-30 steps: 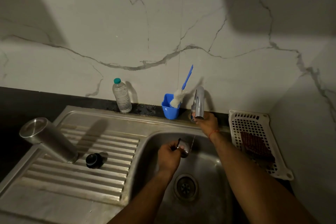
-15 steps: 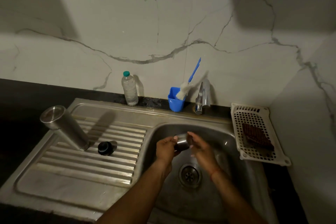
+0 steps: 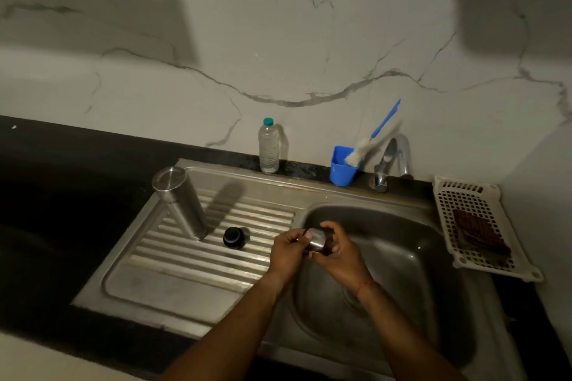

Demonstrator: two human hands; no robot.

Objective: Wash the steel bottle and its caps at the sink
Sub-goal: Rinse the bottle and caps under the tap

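Blue cup is holding a brush, while my left hand and right hand are gripping the steel cap.

A clear plastic water bottle with a teal cap stood upright on the black stone desk, against the white, grey-veined marble wall. Near it to the right stood a blue plastic cup, holding a white-headed brush whose blue handle leaned up to the right. Farther right, by the corner, a white perforated plastic basket held a dark brown scrubbing pad.
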